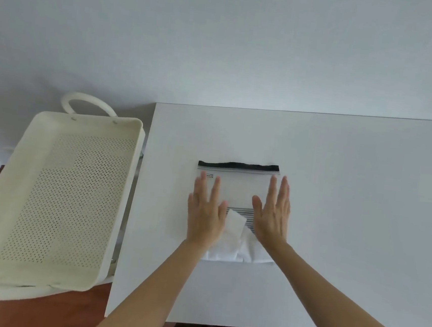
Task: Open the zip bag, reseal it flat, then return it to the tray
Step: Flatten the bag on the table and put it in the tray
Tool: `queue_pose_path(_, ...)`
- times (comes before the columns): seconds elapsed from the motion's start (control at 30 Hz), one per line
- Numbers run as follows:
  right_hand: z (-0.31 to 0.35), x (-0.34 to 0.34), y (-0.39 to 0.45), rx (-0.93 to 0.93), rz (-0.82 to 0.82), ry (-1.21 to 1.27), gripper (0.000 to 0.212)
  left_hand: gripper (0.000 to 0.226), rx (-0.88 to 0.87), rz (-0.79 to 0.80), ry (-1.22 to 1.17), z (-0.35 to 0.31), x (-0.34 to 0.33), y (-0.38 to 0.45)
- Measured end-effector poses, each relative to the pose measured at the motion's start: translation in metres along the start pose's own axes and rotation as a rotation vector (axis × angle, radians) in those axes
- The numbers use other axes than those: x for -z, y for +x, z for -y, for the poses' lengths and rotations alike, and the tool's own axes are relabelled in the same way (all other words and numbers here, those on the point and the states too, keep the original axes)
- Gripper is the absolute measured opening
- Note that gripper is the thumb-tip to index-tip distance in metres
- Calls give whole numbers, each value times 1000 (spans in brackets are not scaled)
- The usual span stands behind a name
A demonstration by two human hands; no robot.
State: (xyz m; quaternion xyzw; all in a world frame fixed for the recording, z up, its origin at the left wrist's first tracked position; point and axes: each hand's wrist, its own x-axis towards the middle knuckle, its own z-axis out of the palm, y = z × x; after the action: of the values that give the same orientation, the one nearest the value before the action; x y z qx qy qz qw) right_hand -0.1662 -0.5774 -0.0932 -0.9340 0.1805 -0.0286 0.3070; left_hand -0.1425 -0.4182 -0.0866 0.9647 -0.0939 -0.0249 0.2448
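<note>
Here is the zip bag [236, 189], lying flat on the white table [338, 201], roughly mid-table and well apart from the tray [55, 200]. It is clear plastic with a dark band along the zip edge, and that band bows up slightly in the middle. A patch of thin dark stripes shows through lower down, and something white and folded [234, 240], paper or cloth, I cannot tell which, sits at the near end.

The zip edge points away from the person, toward the wall, and the band runs left to right across the table. The bag looks slightly longer front to back than it is wide.

There is a small rectangular label near the top left corner of the bag, just beside the left fingertips, but its writing is too small to read.

Both hands lie palm down on the bag with fingers straight and spread, gripping nothing. The left hand [206, 212] covers the left side, and the right hand [273, 219] covers the right.

The cream perforated tray stands off the table's left edge.
</note>
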Motion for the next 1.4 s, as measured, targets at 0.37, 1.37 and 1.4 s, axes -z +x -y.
queue_pose_path(0.37, -28, -37, -7, -17, 238, -257, 60, 60, 21, 229, 143, 11, -55, 4)
queue_pose_path(1.37, -35, -49, -5, -77, 218, -317, 60, 63, 48, 220, 213, 13, -63, 3)
queue_pose_path(1.4, -35, -49, -5, -78, 219, -322, 61, 63, 49, 219, 210, 13, -63, 3)
